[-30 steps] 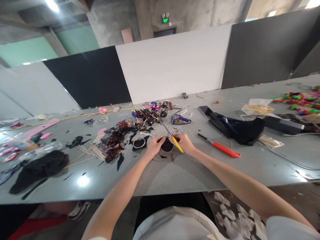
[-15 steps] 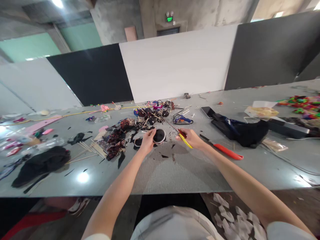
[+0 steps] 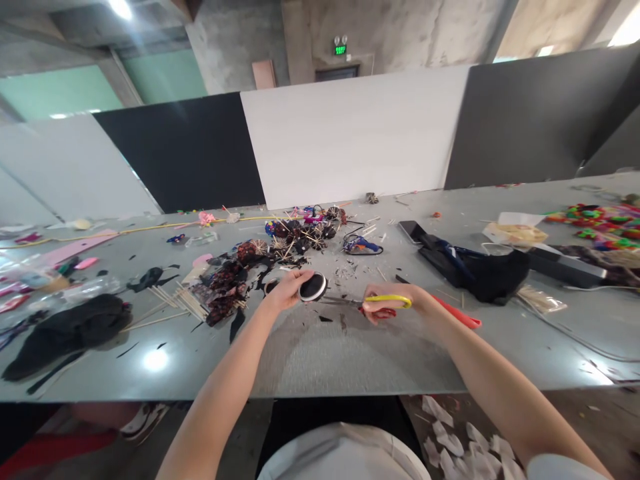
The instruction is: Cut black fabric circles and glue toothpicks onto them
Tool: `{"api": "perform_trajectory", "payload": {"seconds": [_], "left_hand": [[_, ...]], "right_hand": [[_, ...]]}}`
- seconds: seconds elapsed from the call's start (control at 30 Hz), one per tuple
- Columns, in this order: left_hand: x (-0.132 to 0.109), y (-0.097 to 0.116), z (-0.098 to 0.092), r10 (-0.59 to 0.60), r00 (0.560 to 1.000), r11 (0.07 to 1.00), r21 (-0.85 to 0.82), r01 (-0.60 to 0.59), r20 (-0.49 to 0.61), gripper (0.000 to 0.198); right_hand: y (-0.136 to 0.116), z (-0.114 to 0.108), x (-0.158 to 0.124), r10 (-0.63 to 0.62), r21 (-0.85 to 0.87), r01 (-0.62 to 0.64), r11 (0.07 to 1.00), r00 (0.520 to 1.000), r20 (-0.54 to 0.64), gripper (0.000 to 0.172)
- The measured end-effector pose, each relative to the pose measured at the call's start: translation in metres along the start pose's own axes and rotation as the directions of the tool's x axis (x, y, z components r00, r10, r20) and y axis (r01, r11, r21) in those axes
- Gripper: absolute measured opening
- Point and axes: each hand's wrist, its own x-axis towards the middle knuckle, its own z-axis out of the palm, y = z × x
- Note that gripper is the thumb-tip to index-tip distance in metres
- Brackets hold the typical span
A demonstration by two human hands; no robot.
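Observation:
My left hand (image 3: pixel 289 291) pinches the edge of a round black piece with a white rim (image 3: pixel 313 287), tilted above the table. My right hand (image 3: pixel 377 300) is closed around scissors (image 3: pixel 399 301) with yellow and red handles. Their blades point left, with the tips close to the lower edge of the round piece; whether they touch it I cannot tell. Partly behind my left hand lies another round ring (image 3: pixel 271 287). Small dark scraps (image 3: pixel 325 319) lie on the table below the blades.
Spiky balls with sticks (image 3: pixel 315 235), dark patterned fabric (image 3: pixel 220 290) and wooden sticks (image 3: pixel 184 300) lie left of centre. A blue glue gun (image 3: pixel 364 245) sits beyond my hands. To the right are a red-handled knife (image 3: pixel 457 311), a black cloth (image 3: pixel 493 273) and a phone (image 3: pixel 411 231).
My right hand has come nearer and turned the scissors, so the blades now point left at the round piece. My left hand has shifted slightly nearer, tilting the piece.

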Motion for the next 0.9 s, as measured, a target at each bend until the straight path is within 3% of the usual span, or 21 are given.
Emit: {"api": "perform_trajectory", "payload": {"seconds": [0.13, 0.3, 0.9], "left_hand": [[-0.005, -0.003, 0.008, -0.080, 0.992, 0.992, 0.102, 0.070, 0.098, 0.047], [-0.008, -0.004, 0.013, -0.112, 0.987, 0.988, 0.117, 0.099, 0.117, 0.048], [-0.012, -0.002, 0.018, -0.133, 0.977, 0.974, 0.203, 0.099, 0.164, 0.048]], "right_hand": [[-0.001, 0.003, 0.004, 0.091, -0.059, -0.092, 0.994, 0.996, -0.017, 0.065], [-0.008, 0.006, 0.005, 0.203, -0.137, -0.205, 0.969, 0.979, -0.025, 0.064], [-0.021, 0.009, 0.006, 0.256, -0.144, -0.262, 0.954, 0.965, -0.064, 0.066]]}}
